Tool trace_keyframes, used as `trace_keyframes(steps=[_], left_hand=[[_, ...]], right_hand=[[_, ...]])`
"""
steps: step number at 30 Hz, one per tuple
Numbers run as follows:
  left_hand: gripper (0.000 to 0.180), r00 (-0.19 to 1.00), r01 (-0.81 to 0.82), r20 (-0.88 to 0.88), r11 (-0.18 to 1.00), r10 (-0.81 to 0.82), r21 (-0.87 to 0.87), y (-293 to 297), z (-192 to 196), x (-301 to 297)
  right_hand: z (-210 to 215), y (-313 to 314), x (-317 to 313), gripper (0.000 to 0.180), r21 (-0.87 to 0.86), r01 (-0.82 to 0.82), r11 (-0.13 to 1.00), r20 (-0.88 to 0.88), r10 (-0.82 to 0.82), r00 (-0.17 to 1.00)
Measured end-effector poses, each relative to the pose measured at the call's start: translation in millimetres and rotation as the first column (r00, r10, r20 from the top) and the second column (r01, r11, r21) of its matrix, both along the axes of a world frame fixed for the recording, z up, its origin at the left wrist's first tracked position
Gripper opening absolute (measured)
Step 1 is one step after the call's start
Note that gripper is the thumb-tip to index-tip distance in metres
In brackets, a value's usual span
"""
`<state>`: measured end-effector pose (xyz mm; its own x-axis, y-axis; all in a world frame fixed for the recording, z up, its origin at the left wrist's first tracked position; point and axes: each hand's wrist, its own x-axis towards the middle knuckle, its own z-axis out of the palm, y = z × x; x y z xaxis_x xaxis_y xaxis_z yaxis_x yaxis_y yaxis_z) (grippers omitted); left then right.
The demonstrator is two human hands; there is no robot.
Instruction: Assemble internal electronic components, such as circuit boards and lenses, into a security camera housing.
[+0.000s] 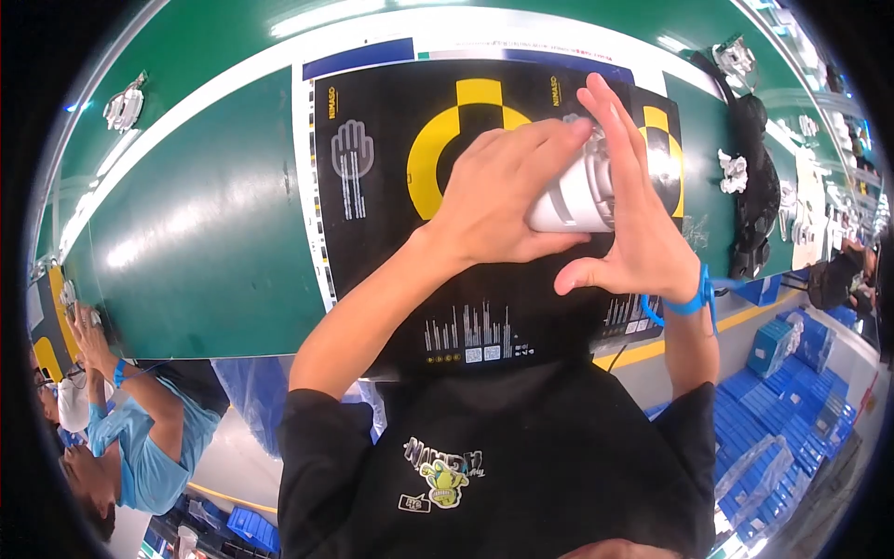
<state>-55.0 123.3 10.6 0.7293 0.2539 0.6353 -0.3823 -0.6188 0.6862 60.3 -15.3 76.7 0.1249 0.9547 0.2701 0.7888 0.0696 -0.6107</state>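
Item: a white cylindrical part (pixel 570 197), smooth-walled plastic with a shiny metallic end, lying on its side above the middle of a black work mat (pixel 391 242). We hold it in both hands. Our left hand (pixel 503 191) wraps over its near end, fingers curled closed on the shell. Our right hand (pixel 633 205) stands flat against its far side, fingers straight and loosely spread, palm touching the metallic end; a blue band circles that wrist. The mat is matte black, printed with a yellow ring and a white hand outline. It rests on a glossy green conveyor belt (pixel 186 233). Small white parts (pixel 124 107) lie apart on the belt. Blue bins (pixel 773 401) stand at right; another person (pixel 140 438) works at lower left.
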Motion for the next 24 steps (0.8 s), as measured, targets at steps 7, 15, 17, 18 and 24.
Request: trace_keyframes(steps=[7, 15, 17, 18, 24], left_hand=[[0.093, 0.975, -0.051, 0.217, 0.998, 0.056, -0.03, 20.7, -19.6, 2.9], [0.091, 0.991, -0.095, 0.112, 0.984, 0.078, 0.151, 39.4, 6.6, 16.6], [0.087, 0.971, -0.226, 0.13, 0.942, 0.199, 0.246, 48.2, 16.2, 26.7], [0.086, 0.966, -0.249, 0.134, 0.934, 0.221, 0.255, 62.1, 15.1, 33.3], [0.067, 0.833, -0.379, -0.1, 0.693, 0.544, 0.613, 154.1, 42.0, 120.7]], right_hand=[[-26.8, 10.8, 31.9, 0.091, 0.174, -0.013, 0.985, -0.105, 0.032, 0.994], [-50.0, 37.0, 29.5, 0.087, 0.309, -0.008, 0.951, -0.486, 0.165, 0.858], [-72.9, 31.2, 51.9, 0.095, 0.275, 0.094, 0.957, -0.466, 0.047, 0.884], [-90.3, 29.1, 65.7, 0.086, 0.273, 0.136, 0.952, -0.389, -0.02, 0.921], [-81.3, 33.1, 57.9, 0.062, 0.151, 0.383, 0.911, 0.141, -0.403, 0.904]])
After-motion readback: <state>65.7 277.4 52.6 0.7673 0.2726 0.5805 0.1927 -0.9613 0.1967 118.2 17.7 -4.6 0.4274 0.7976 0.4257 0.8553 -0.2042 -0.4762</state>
